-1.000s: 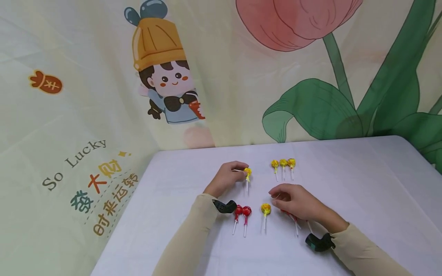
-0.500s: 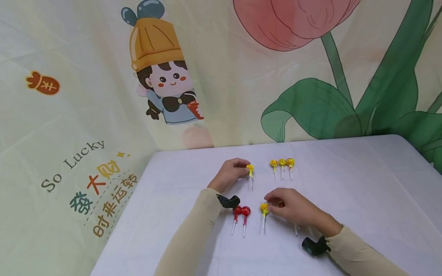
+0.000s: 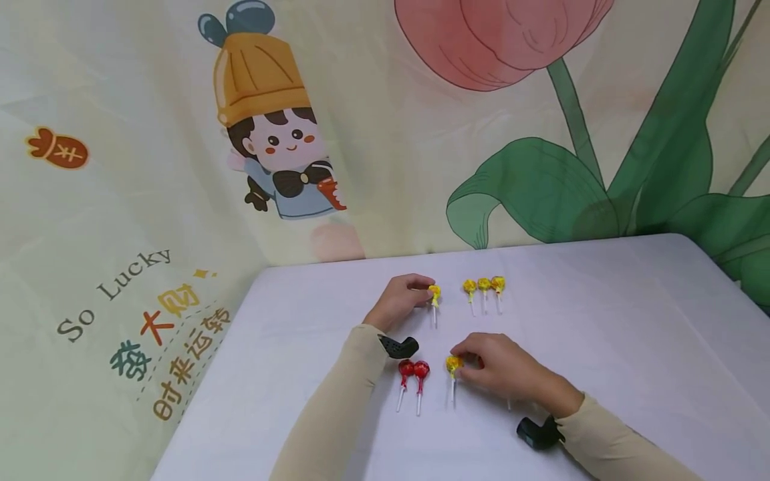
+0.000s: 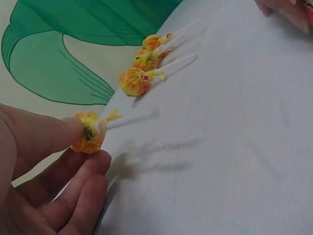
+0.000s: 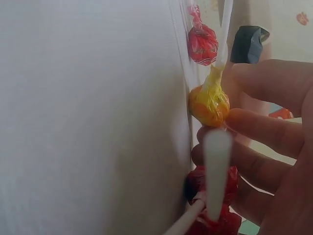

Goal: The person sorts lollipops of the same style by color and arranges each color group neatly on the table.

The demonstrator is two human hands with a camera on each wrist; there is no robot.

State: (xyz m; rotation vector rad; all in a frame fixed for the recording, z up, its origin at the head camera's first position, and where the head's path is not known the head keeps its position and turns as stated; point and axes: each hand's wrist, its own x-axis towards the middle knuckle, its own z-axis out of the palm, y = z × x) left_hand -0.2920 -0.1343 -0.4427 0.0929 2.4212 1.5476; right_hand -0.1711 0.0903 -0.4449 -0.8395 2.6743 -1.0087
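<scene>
My left hand [image 3: 402, 300] pinches a yellow-wrapped lollipop [image 3: 434, 294] by its candy end between thumb and fingers. In the left wrist view that lollipop [image 4: 89, 132] hangs over the white cloth, its stick pointing away from the palm. Lower and to the right, my right hand [image 3: 502, 364] has thumb and fingertips around the candy of another yellow lollipop [image 3: 453, 365]. The right wrist view has this lollipop [image 5: 210, 104] at the thumb and fingertips. Red lollipops [image 5: 212, 196] lie under the right hand, mostly hidden from the head view.
Three yellow lollipops [image 3: 484, 286] lie in a row toward the back, right of the left hand. Two red lollipops [image 3: 421, 371] sit side by side near the left wrist's black camera [image 3: 399, 347]. A printed curtain [image 3: 385, 133] hangs behind the white table [image 3: 601, 321].
My right hand has moved left from above the red lollipops to the single yellow one and closed its fingertips around it. The left hand, holding its lollipop, has shifted slightly toward the back.
</scene>
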